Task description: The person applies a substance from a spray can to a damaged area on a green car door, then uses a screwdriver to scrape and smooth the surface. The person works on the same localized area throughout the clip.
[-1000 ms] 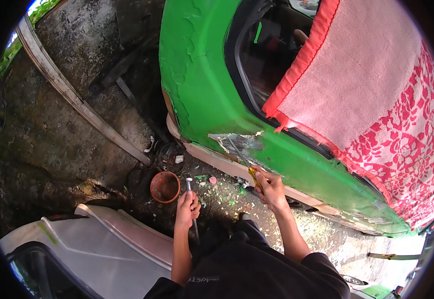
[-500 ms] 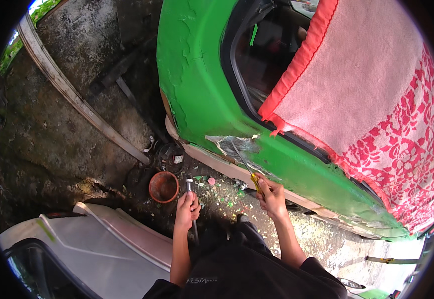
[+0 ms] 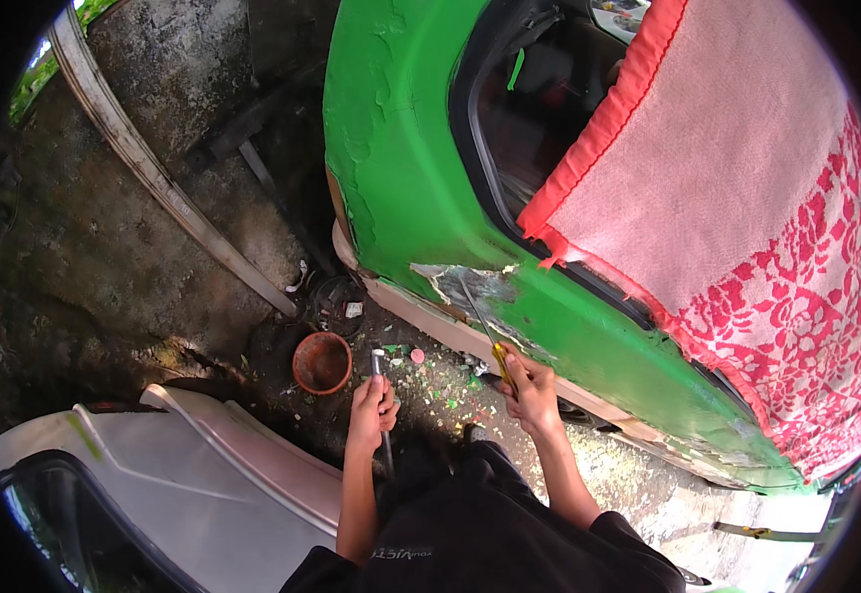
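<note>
My left hand (image 3: 371, 415) is wrapped around a grey metal rod (image 3: 378, 366), held upright with its bright end sticking out above the fist. My right hand (image 3: 533, 393) grips a screwdriver (image 3: 500, 354) by its yellow handle, the thumb lying along it. The long thin shaft points away and to the left. Its tip is at a scraped patch (image 3: 485, 285) of bare grey, low on the green car body (image 3: 396, 178); whether it touches cannot be made out. Ragged, lifted paint edges the patch.
A pink and red patterned towel (image 3: 707, 168) covers part of the green car. On the ground stand a terracotta-coloured pot (image 3: 323, 363) and scattered paint flakes (image 3: 440, 390). A silver car (image 3: 183, 484) is close on the left. A long curved metal strip (image 3: 169, 188) leans behind.
Both hands keep their grips, and the screwdriver tip stays at the bare patch. My right hand has shifted slightly left; the whole view has also moved a little.
</note>
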Demonstrator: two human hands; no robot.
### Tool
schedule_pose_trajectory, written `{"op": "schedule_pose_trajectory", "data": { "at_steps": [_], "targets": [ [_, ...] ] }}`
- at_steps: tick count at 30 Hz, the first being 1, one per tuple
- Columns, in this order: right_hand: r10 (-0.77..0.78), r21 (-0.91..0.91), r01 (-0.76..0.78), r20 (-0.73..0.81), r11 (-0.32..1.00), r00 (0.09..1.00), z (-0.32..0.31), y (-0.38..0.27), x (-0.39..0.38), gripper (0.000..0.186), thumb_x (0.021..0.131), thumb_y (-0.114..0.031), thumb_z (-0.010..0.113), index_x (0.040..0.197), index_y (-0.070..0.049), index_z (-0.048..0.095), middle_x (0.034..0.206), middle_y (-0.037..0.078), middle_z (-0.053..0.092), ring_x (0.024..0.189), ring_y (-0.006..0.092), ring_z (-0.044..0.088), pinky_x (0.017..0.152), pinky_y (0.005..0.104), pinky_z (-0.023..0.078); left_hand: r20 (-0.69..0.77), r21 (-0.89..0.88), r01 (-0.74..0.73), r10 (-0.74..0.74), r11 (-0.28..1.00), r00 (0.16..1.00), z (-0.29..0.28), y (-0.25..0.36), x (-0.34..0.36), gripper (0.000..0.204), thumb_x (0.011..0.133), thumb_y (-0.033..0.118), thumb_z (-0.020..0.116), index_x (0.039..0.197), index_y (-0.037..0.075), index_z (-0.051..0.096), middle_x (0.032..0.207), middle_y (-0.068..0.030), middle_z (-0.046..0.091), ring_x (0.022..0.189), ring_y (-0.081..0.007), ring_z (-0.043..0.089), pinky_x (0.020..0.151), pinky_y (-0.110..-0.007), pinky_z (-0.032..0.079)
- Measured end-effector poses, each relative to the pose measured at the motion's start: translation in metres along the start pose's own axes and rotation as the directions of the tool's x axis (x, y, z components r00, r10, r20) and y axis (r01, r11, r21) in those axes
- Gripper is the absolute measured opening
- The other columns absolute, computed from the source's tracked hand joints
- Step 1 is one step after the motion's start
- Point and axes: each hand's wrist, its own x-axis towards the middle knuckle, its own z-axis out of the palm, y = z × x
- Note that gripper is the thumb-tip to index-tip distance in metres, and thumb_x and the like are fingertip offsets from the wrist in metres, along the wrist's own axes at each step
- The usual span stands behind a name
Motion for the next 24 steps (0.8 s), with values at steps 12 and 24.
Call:
{"op": "schedule_pose_trajectory", "data": {
  "at_steps": [12, 24],
  "targets": [
    [0.041, 0.044, -0.047, 0.125, 0.998, 0.991, -0.023, -0.001, 0.005, 0.038, 0.101, -0.022, 0.052, 0.137, -0.008, 0.053, 0.066, 0.004, 0.051, 0.039, 0.005, 0.031, 0.036, 0.0227, 0.024, -0.053, 0.003, -0.028, 0.028, 1.0, 0.998, 0.008, -0.006, -0.009, 0.033, 0.103, 0.037, 0.044, 0.083, 0.012, 0.042, 0.059, 0.0047, 0.031, 0.041, -0.0036, 0.024, 0.034, -0.022, 0.016],
    [-0.041, 0.0, 0.041, 0.163, 0.999, 0.986, -0.025, -0.009, -0.008, 0.042, 0.102, -0.016, 0.046, 0.144, -0.011, 0.045, 0.078, 0.001, 0.05, 0.047, 0.0033, 0.031, 0.041, 0.0196, 0.026, -0.121, -0.002, -0.043, 0.043, 0.999, 0.992, 0.008, -0.015, -0.031, 0.033, 0.103, 0.038, 0.045, 0.082, 0.012, 0.042, 0.059, 0.0051, 0.03, 0.042, -0.0034, 0.024, 0.036, -0.021, 0.015]
  ]
}}
